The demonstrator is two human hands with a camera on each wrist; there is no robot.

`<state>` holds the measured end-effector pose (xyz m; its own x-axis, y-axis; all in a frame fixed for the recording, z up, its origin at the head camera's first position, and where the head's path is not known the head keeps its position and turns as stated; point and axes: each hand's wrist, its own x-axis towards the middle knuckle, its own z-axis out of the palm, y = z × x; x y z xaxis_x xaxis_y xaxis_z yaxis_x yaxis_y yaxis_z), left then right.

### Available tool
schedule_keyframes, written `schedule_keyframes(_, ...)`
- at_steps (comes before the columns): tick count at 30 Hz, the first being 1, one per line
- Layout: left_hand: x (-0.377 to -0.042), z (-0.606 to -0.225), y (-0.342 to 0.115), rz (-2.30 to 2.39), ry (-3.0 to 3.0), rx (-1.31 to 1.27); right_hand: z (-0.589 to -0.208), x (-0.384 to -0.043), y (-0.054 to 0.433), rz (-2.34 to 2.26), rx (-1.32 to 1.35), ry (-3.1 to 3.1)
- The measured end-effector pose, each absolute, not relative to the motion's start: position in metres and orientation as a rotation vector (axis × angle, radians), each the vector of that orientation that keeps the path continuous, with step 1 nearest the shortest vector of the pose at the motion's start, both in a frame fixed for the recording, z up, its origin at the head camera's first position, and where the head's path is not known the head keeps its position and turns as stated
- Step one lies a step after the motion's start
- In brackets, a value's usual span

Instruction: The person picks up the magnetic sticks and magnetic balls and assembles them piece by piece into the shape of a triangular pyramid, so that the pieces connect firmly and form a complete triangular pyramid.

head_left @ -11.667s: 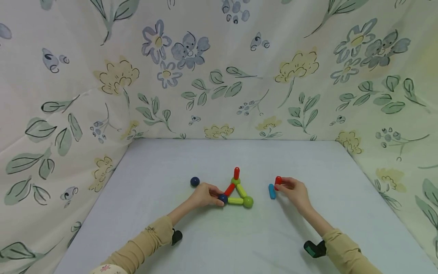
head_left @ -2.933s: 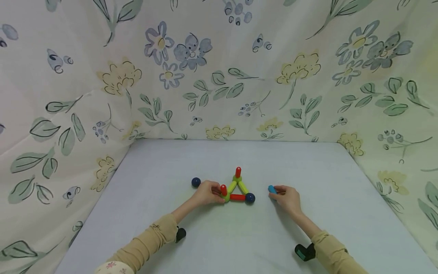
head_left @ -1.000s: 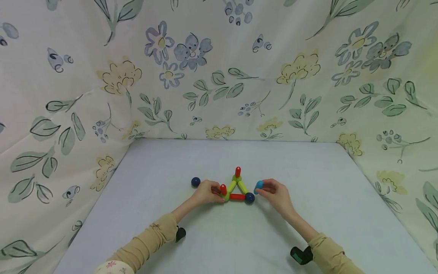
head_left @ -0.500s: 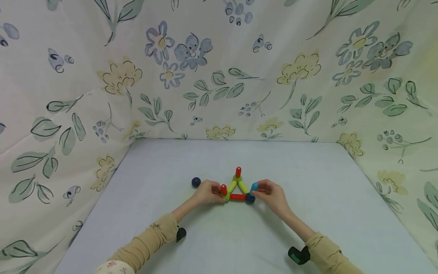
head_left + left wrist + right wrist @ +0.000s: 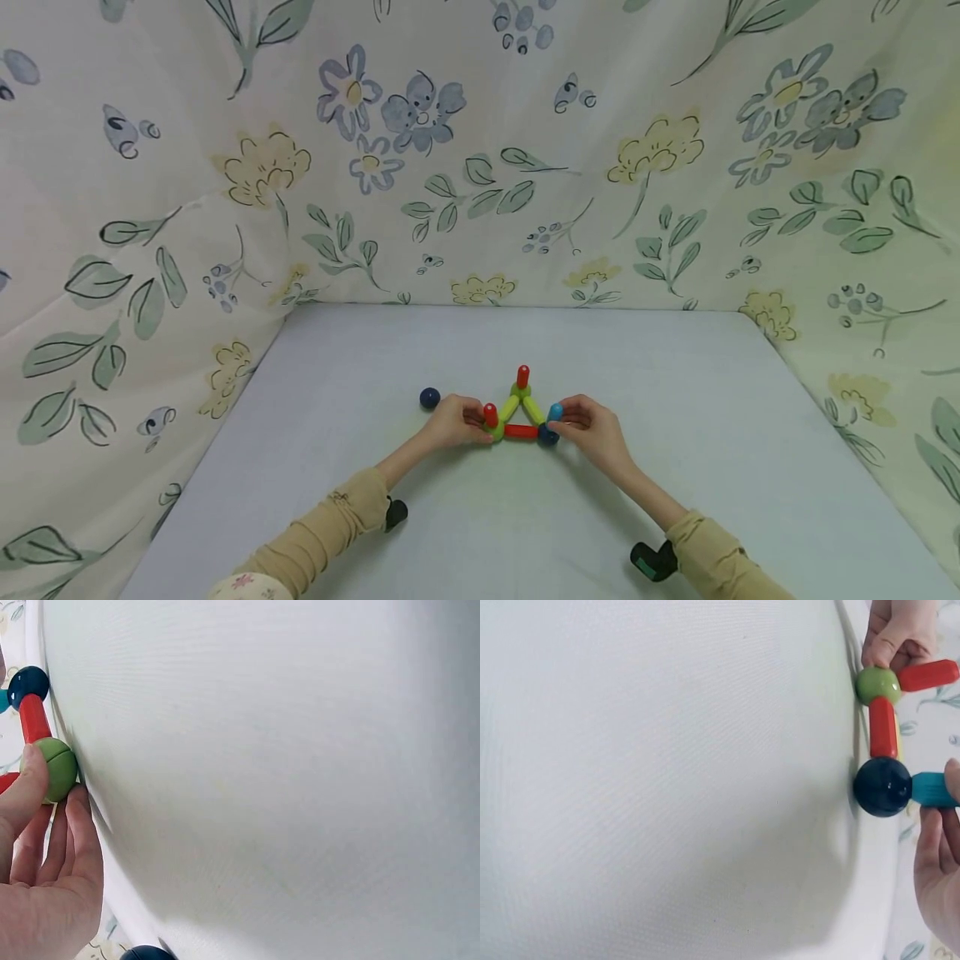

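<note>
A triangle of balls and rods lies on the table. Its corners are a left green ball [image 5: 496,432], a back green ball [image 5: 520,390] and a dark blue ball [image 5: 548,435]. One red rod [image 5: 521,431] forms the front side; yellow-green rods [image 5: 509,408] form the others. Upright red rods [image 5: 522,377] stand on both green balls. My left hand [image 5: 450,421] holds the left green ball between thumb and fingers. With thumb and fingertips my right hand [image 5: 596,429] pinches a blue rod [image 5: 931,789], whose lower end touches the dark blue ball.
A loose dark blue ball [image 5: 430,398] lies just beyond my left hand. The white table [image 5: 360,350] ends at a floral cloth [image 5: 480,208] hanging behind and at both sides. Black wrist devices [image 5: 654,561] sit below both sleeves.
The triangle has been turned, and a second red rod now stands on its left ball. My right hand has picked up the blue rod, carried it left and lowered it onto the dark blue ball.
</note>
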<state>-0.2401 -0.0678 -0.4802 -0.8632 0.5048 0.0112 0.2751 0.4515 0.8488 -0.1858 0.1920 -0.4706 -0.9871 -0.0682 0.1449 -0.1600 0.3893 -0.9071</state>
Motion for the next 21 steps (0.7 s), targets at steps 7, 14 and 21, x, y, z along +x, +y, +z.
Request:
schedule_keyframes(7,-0.2353,-0.4724,-0.0668,1.249,2.568,0.634,-0.4706,-0.1852,0.192,1.663,0.219,-2.545)
schedule_keyframes(14,-0.2323,-0.4734,-0.0697,1.484,2.544,0.744,-0.4737,-0.1849,0.1929,1.629,0.227,-2.558)
schedule_keyframes(21,-0.2299,-0.4758,-0.0616,1.532,2.556,0.718,-0.4722,-0.1843,0.1898,1.604,0.229,-2.561)
